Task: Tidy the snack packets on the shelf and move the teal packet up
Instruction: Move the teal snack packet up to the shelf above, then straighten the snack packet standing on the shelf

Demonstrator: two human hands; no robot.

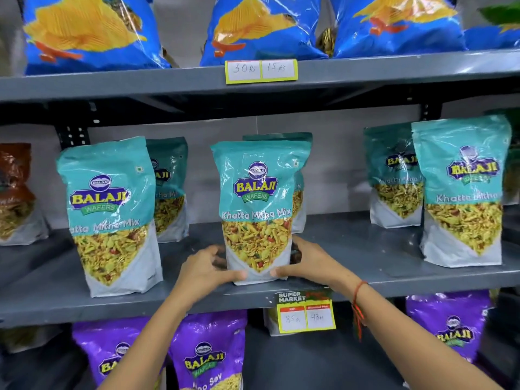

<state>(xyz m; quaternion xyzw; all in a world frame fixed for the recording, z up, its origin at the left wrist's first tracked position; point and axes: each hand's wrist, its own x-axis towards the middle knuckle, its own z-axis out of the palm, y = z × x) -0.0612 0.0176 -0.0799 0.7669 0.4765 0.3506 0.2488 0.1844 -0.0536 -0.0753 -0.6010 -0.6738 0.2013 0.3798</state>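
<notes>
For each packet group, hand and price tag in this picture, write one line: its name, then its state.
Centre teal packet: upright, gripped at its base by both hands.
Left hand: closed on the packet's lower left.
Right hand: closed on the packet's lower right.
Left teal packet: standing, leaning slightly.
Right teal packet: standing, untouched.
Blue packets: standing on the top shelf.
Yellow price tag: hanging from the shelf edge.

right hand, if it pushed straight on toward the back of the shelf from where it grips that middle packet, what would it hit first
Probably the second teal packet standing behind the front teal packet that the right hand holds; depth is unclear.
</notes>
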